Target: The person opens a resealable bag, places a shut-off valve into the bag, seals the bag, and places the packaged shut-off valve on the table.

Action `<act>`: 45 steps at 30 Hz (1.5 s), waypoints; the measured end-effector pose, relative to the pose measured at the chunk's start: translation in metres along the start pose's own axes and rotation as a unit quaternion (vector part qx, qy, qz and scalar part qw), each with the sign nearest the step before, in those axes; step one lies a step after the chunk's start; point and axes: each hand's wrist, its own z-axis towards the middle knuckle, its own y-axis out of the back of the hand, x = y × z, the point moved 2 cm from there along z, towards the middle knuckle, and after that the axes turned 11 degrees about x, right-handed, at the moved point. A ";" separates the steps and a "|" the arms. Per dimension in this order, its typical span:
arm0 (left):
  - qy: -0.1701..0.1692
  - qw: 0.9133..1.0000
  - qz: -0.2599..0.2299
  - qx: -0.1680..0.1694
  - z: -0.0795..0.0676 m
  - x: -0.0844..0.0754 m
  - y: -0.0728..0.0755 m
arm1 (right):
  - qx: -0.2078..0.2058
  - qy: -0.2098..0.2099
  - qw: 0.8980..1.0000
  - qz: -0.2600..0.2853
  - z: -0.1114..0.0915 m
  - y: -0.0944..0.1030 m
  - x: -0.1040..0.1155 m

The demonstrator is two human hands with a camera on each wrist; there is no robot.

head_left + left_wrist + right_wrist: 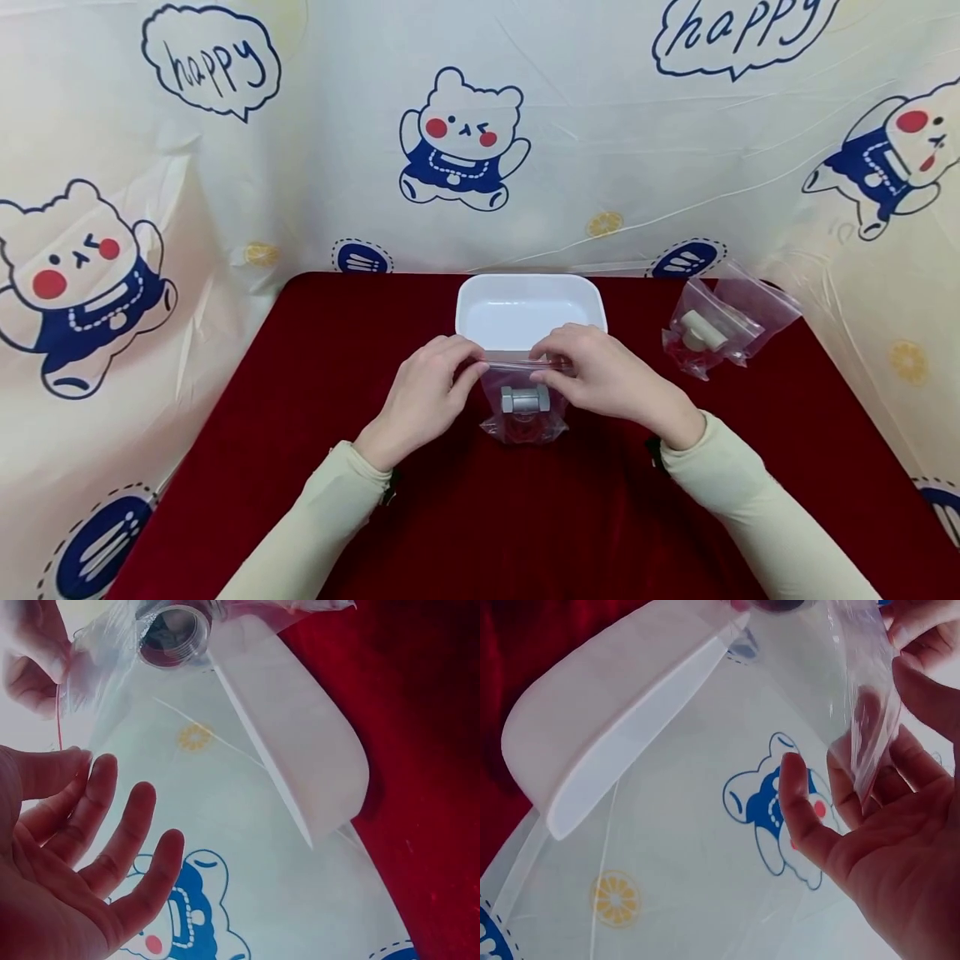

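A clear zip bag (517, 429) hangs upright between both hands, in front of the white tray (531, 285). Inside it lies a grey metallic pipe fitting (525, 400) with hex ends; the left wrist view shows the threaded mouth of the fitting (176, 637). My left hand (427, 392) pinches the left end of the bag's top edge between thumb and index finger, its other fingers spread loosely in the left wrist view. My right hand (600, 371) pinches the zip strip toward its right end, with the plastic between thumb and fingers (922, 761).
At the back right of the dark red cloth (360, 333) lie clear bags, one holding a cream-coloured pipe fitting (702, 332). The white tray stands at the back middle, just beyond the hands. A printed curtain (322, 142) encloses the table at the back and sides.
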 end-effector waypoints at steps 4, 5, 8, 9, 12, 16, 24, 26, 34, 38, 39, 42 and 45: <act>0.014 1.000 -0.013 0.005 -0.003 0.000 0.001 | -0.002 0.001 1.000 -0.022 0.003 -0.002 0.002; 0.017 1.000 -0.017 0.006 -0.004 0.000 0.001 | -0.005 0.002 1.000 -0.026 0.003 -0.002 0.003; 0.022 0.999 -0.024 0.009 -0.005 0.000 0.001 | -0.021 0.010 0.999 -0.036 0.003 -0.004 0.003; 0.021 0.999 -0.025 0.009 -0.005 0.000 0.001 | -0.027 0.014 0.999 -0.038 0.003 -0.005 0.003; 0.021 0.999 -0.026 0.009 -0.005 0.000 0.001 | -0.044 0.029 0.998 -0.044 0.002 -0.006 0.003; 0.022 0.999 -0.028 0.008 -0.005 -0.001 0.000 | -0.063 0.052 0.996 -0.043 0.001 -0.007 0.003; 0.017 0.999 -0.045 0.005 -0.005 -0.003 0.000 | -0.094 0.076 0.992 -0.022 -0.003 -0.010 0.001; 0.015 0.999 -0.052 0.005 -0.004 -0.003 -0.001 | -0.098 0.075 0.992 -0.017 -0.004 -0.010 0.001; 0.019 0.996 -0.083 -0.010 -0.004 -0.001 -0.001 | -0.118 0.066 0.991 -0.022 -0.009 -0.007 0.002; 0.025 0.996 -0.084 -0.009 -0.005 0.000 -0.001 | -0.134 0.059 0.989 -0.020 -0.014 -0.004 0.000; 0.025 0.996 -0.083 -0.008 -0.005 0.000 -0.002 | -0.139 0.056 0.989 -0.019 -0.015 -0.003 -0.001; 0.025 0.996 -0.084 -0.006 -0.005 0.000 -0.002 | -0.153 0.046 0.987 -0.015 -0.019 0.000 -0.002; 0.026 0.996 -0.084 -0.006 -0.005 0.000 -0.002 | -0.166 0.033 0.986 -0.012 -0.023 0.004 -0.004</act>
